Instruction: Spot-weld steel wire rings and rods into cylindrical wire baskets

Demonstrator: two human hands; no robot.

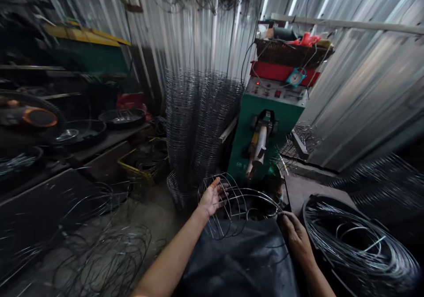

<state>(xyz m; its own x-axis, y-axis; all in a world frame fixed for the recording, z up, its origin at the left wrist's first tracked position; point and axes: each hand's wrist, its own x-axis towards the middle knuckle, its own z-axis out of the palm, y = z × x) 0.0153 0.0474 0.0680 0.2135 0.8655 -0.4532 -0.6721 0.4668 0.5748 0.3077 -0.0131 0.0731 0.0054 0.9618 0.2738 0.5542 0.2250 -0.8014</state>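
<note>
My left hand (212, 199) is at the middle front, with its fingers half curled among the thin wires of a round wire frame (243, 199). The frame hangs tilted in front of a black cover (245, 253) over my lap. Out to the right, my right hand (294, 233) has its fingers closed at the end of a curved wire hoop (261, 194), which reaches left toward the frame. Whether hoop and frame are joined I cannot tell. Just beyond both hands stands a green machine (243, 131) with a metal electrode arm (260, 149).
Tall stacks of wire baskets (185, 124) rise behind my left hand. A black tub (309, 217) of wire hoops (364, 244) stands at right. Loose wire rings (109, 257) litter the left floor. Further back are a yellow crate (132, 171) and a bench with black pans (124, 118).
</note>
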